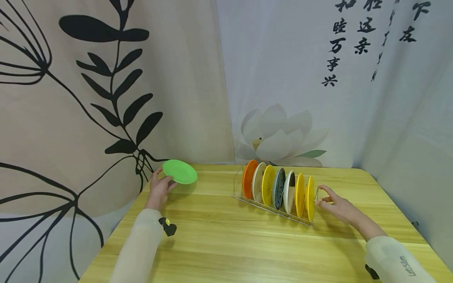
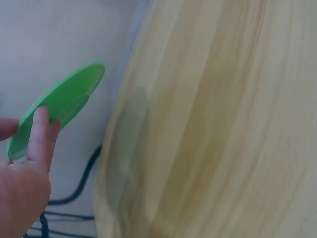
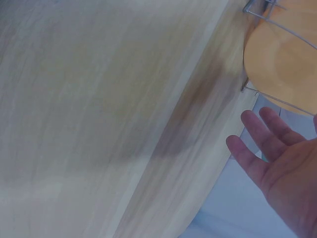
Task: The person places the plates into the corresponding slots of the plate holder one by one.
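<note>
Near the table's back left, my left hand pinches a bright green plate by its edge. In the left wrist view the plate is tilted, with the thumb on one side and fingers against the other, and its shadow falls on the wood. My right hand is at the right end of a wire dish rack, index finger and thumb right at the end wire. Its other fingers are extended and spread apart. The nearest plate to them is a yellow one, orange-looking in the right wrist view.
Several plates stand upright in the rack, among them an orange plate, a cream plate and a dark patterned plate. The wooden table has a rounded back right corner. Printed curtains hang behind it.
</note>
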Tool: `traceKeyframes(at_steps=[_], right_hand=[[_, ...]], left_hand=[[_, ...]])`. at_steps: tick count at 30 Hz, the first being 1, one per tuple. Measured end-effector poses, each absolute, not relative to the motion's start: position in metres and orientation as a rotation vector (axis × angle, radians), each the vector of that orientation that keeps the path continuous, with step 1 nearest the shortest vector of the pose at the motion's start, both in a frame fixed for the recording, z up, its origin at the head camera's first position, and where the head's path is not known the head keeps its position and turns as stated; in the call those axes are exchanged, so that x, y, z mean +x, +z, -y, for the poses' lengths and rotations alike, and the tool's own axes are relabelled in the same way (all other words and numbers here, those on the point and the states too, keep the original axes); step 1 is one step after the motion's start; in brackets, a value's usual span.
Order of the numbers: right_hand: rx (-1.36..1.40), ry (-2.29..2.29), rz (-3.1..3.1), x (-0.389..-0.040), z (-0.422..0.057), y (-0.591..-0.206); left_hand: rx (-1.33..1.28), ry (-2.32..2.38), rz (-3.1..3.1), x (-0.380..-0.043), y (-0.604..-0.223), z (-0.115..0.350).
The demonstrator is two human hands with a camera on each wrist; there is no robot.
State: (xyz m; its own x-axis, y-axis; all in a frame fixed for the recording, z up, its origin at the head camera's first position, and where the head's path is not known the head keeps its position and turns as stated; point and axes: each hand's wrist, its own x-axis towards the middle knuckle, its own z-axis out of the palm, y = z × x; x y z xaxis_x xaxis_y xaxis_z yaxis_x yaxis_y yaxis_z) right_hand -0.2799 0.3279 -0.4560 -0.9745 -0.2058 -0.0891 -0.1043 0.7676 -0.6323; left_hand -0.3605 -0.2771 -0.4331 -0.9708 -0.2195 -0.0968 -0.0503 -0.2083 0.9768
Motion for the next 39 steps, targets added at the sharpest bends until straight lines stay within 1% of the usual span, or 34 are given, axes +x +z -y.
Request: traceKeyframes(at_steps=[13, 22, 32, 39], right_hand=[[-0.245, -0.990, -2.805, -0.279, -0.327, -0.455], [-0.243, -0.979, -2.808, -0.280, -0.328, -0.456], [-0.258, -0.996, -2.807, -0.280, -0.328, -0.456], [-0.268, -0.980, -2.825, -0.280, -0.328, -0.457]], left_hand=[[0.180, -2.365, 1.950, -0.364, -0.421, 0.254], [0.065, -2.396, 1.986, -0.364, -0.402, 0.235], [-0.053, -2.385, 1.977, -0.382, -0.401, 0.213], [-0.145, -2.382, 1.998, -0.384, -0.393, 0.197]])
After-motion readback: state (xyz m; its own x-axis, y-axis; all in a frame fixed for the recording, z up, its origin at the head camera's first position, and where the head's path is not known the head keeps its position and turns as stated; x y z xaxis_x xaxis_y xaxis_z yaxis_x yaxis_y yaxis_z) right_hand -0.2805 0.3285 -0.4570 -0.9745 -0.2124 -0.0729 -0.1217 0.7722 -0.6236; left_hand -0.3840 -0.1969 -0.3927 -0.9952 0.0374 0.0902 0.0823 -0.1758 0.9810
